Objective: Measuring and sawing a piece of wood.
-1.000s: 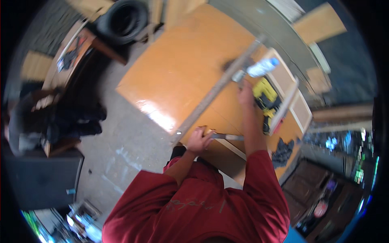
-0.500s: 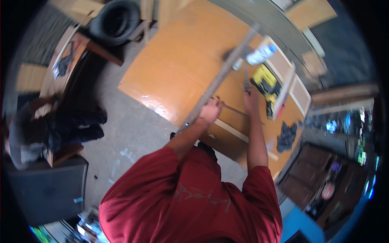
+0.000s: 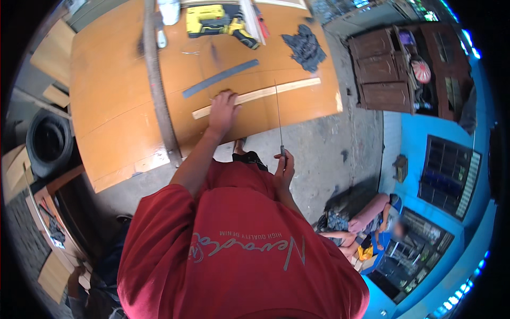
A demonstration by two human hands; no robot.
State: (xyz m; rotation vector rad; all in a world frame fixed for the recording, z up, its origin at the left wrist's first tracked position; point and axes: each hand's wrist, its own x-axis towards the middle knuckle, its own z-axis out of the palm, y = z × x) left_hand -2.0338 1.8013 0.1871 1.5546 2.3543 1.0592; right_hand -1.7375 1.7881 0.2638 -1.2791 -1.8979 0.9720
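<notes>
A pale, narrow wooden strip point(image 3: 281, 91) lies along the near part of the orange tabletop. My left hand point(image 3: 224, 112) is over the strip towards its left end, fingers bent across it and thumb on the near side. In my right hand point(image 3: 285, 164), just off the table's front edge, is a long thin-bladed tool point(image 3: 282, 151) with a dark handle. Its blade points away from me and crosses over the strip; contact cannot be made out. Behind the strip is a flat dark grey strip point(image 3: 220, 77).
A long dark bar point(image 3: 155, 90) lies across the orange table point(image 3: 114, 106), left of my hand. Farther back are a yellow-black power tool point(image 3: 206, 22), a bottle point(image 3: 169, 11) and a crumpled dark cloth point(image 3: 305, 49). A brown cabinet point(image 3: 380, 69) stands right. Other people sit lower right and work lower left.
My view has swung to the right. My right hand has come back from beside the power tool to the table's front edge with the thin-bladed tool. My left hand now rests on the wooden strip.
</notes>
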